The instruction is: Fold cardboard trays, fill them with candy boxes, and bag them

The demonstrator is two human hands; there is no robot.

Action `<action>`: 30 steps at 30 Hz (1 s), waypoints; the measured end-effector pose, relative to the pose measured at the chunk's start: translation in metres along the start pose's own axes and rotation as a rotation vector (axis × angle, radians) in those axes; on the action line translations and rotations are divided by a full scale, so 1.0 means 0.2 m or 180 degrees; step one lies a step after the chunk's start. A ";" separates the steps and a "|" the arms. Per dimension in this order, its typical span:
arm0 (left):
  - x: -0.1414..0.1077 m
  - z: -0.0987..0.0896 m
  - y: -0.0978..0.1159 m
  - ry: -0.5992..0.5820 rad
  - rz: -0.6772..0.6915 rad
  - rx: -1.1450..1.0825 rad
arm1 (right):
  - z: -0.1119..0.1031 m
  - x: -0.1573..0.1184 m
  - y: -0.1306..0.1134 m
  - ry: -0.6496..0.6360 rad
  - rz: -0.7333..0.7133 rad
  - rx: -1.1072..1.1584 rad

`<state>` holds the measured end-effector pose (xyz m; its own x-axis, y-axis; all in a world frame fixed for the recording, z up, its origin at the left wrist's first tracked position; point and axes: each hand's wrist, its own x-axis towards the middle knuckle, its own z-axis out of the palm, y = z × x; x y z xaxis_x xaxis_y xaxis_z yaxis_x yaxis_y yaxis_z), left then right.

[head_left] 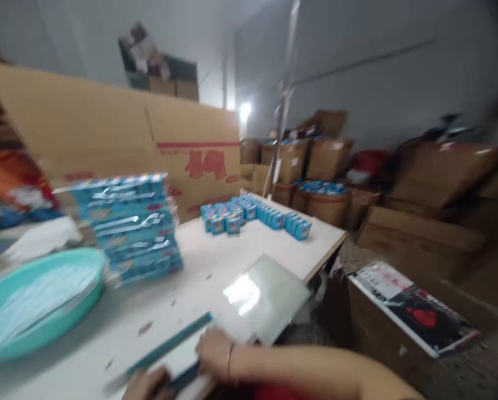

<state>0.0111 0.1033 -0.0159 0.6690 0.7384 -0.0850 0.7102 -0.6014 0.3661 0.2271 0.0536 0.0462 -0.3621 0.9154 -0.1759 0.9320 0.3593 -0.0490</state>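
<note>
My right hand (216, 353), with a thin bracelet at the wrist, reaches in over the table's near edge, its fingers curled on a dark blue strip (185, 376). At the strip's other end is my left hand (146, 384), cut off by the bottom of the view and also bent round it. Motion blur hides what the strip belongs to. Just beyond lies a white flat piece with a long teal edge (169, 340). A clear shiny plastic sheet (269, 294) lies right of my right hand, over the table's edge.
A film-wrapped stack of blue packs (130, 228) stands beside a turquoise basin (80, 303) of whitish pieces. Several small blue boxes (226, 218) sit in rows along the white table (190, 294). Tall cardboard (107, 122) rises behind; cartons (327, 158) fill the right side.
</note>
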 end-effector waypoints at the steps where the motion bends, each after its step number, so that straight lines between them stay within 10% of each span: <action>1: -0.04 0.00 0.02 -0.0263 -0.0030 -0.0029 | 0.04 0.01 -0.02 -0.0243 -0.0028 0.0084; 9: 0.01 -0.03 0.06 -0.1089 0.0079 -0.0424 | 0.21 0.14 0.06 -0.1154 -0.0465 0.0410; 21: -0.16 0.09 0.15 -0.0229 -0.0563 -0.0295 | 0.31 -0.09 0.02 -0.0189 -0.0079 0.0778; 30: -0.08 0.04 0.11 -0.0524 -0.0177 -0.0371 | 0.28 0.02 0.06 -0.0860 -0.0382 0.0422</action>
<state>0.0175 0.0758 -0.0138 0.6632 0.7038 -0.2547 0.7231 -0.5147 0.4606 0.2373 0.0513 -0.0109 -0.4682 0.7802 -0.4148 0.8836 0.4187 -0.2098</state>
